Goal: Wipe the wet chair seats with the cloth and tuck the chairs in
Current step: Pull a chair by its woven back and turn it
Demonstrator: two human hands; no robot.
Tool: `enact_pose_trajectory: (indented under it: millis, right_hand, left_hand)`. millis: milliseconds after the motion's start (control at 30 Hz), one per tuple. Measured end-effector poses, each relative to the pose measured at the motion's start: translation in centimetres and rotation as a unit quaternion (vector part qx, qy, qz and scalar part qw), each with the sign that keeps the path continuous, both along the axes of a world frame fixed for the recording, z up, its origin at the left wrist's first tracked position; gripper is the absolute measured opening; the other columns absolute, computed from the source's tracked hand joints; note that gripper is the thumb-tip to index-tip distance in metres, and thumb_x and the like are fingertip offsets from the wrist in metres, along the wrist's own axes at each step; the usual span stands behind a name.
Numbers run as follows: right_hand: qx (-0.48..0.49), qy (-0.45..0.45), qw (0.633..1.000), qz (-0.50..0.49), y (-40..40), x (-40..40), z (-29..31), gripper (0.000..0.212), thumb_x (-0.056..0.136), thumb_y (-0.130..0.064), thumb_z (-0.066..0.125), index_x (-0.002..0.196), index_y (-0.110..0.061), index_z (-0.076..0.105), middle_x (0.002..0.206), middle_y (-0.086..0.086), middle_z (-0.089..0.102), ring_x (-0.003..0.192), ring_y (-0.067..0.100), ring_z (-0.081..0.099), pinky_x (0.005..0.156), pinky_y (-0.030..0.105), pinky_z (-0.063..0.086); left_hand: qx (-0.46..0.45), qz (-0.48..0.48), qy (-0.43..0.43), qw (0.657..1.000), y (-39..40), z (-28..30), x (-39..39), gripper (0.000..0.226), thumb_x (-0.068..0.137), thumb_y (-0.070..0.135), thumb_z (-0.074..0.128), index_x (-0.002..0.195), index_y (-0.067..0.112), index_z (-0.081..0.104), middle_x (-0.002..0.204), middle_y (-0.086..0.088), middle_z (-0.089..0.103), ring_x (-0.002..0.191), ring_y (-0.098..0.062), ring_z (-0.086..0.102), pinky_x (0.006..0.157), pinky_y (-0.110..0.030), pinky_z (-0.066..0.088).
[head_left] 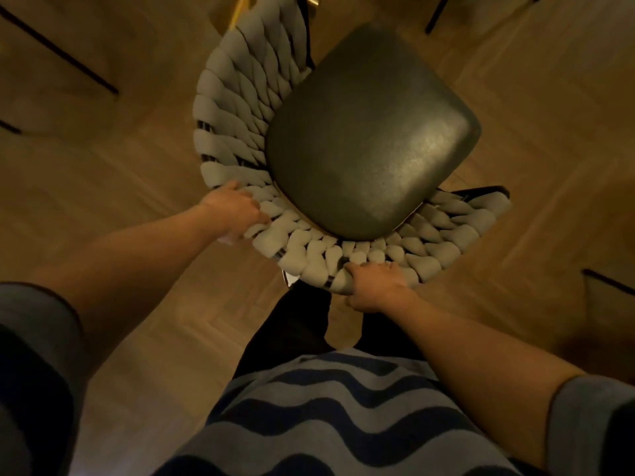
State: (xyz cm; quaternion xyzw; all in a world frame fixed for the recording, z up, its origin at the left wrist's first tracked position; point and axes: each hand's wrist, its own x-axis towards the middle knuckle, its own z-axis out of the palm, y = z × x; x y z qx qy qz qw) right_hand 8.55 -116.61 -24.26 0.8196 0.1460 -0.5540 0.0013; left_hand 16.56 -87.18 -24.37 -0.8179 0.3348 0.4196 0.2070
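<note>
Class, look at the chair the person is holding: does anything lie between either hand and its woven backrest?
No. The left hand and right hand both grip the chair's woven backrest directly, with nothing visible between.

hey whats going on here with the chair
A person stands behind a chair and looks straight down at it. Both hands grip the woven backrest: the left hand on the rim to the left, the right hand on the rim nearest the body. The dark seat cushion has nothing on it, and no cloth shows in either hand. It looks like the chair is being moved or tucked in, not wiped. It stands on a wooden floor.
</note>
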Motion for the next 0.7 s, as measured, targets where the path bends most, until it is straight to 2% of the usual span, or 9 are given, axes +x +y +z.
enact_pose_trajectory:
  millis: [133, 267, 367, 500, 600, 700]
  right_hand:
    - [-0.004, -0.032, 0.999, -0.041, 3.1, -1.3, -0.6, 0.067, 0.089, -0.041, 0.066, 0.149, -0.033, 0.037, 0.135, 0.006, 0.058, 0.126, 0.036, 0.053, 0.108, 0.056, 0.033]
    - [-0.022, -0.039, 0.998, -0.039, 4.0, -1.3, -0.5, 0.070, 0.093, -0.036, 0.064, 0.155, -0.036, 0.031, 0.142, 0.005, 0.054, 0.131, 0.036, 0.049, 0.111, 0.058, 0.029]
    - [-0.017, -0.029, 0.999, -0.029, 3.7, -1.2, -0.6, 0.073, 0.093, -0.038, 0.064, 0.156, -0.037, 0.028, 0.145, 0.005, 0.051, 0.134, 0.036, 0.047, 0.112, 0.060, 0.029]
    - [-0.020, -0.014, 1.000, -0.020, 2.2, -0.9, -0.6, 0.073, 0.095, -0.034, 0.060, 0.158, -0.037, 0.025, 0.147, 0.005, 0.049, 0.135, 0.036, 0.046, 0.112, 0.061, 0.028]
    - [-0.028, -0.011, 1.000, -0.002, -0.3, -0.7, -0.6, 0.073, 0.094, -0.030, 0.060, 0.158, -0.040, 0.025, 0.146, 0.005, 0.050, 0.134, 0.036, 0.047, 0.112, 0.059, 0.029]
    - [-0.038, -0.017, 0.998, 0.044, -3.4, 0.0, -0.5, 0.074, 0.093, -0.032, 0.062, 0.157, -0.042, 0.026, 0.144, 0.004, 0.052, 0.133, 0.035, 0.048, 0.111, 0.057, 0.030]
  left_hand:
    - [0.026, -0.055, -0.035, 0.998, 3.2, 0.2, 3.9, 0.069, 0.083, 0.042, 0.066, 0.142, 0.047, 0.032, 0.140, 0.011, 0.048, 0.134, -0.026, 0.036, 0.114, -0.051, 0.020]
    - [0.009, -0.077, -0.047, 0.996, 4.2, -0.2, 4.4, 0.062, 0.091, 0.034, 0.059, 0.144, 0.047, 0.031, 0.140, 0.010, 0.050, 0.127, -0.024, 0.044, 0.104, -0.040, 0.034]
    - [-0.005, -0.060, -0.056, 0.997, 4.2, -0.2, 3.8, 0.056, 0.092, 0.035, 0.058, 0.141, 0.048, 0.035, 0.134, 0.010, 0.055, 0.117, -0.022, 0.048, 0.093, -0.036, 0.038]
    - [-0.016, -0.041, -0.064, 0.997, 2.9, 0.0, 3.1, 0.054, 0.090, 0.034, 0.059, 0.138, 0.048, 0.039, 0.123, 0.012, 0.060, 0.103, -0.021, 0.048, 0.088, -0.036, 0.039]
    - [-0.029, -0.009, -0.062, 0.998, 1.0, 0.0, 1.5, 0.053, 0.089, 0.033, 0.060, 0.137, 0.047, 0.042, 0.118, 0.012, 0.061, 0.101, -0.021, 0.049, 0.087, -0.036, 0.039]
    - [-0.032, 0.050, -0.054, 0.997, -1.4, -0.3, -0.9, 0.054, 0.090, 0.032, 0.059, 0.138, 0.047, 0.040, 0.122, 0.012, 0.059, 0.105, -0.022, 0.049, 0.089, -0.035, 0.038]
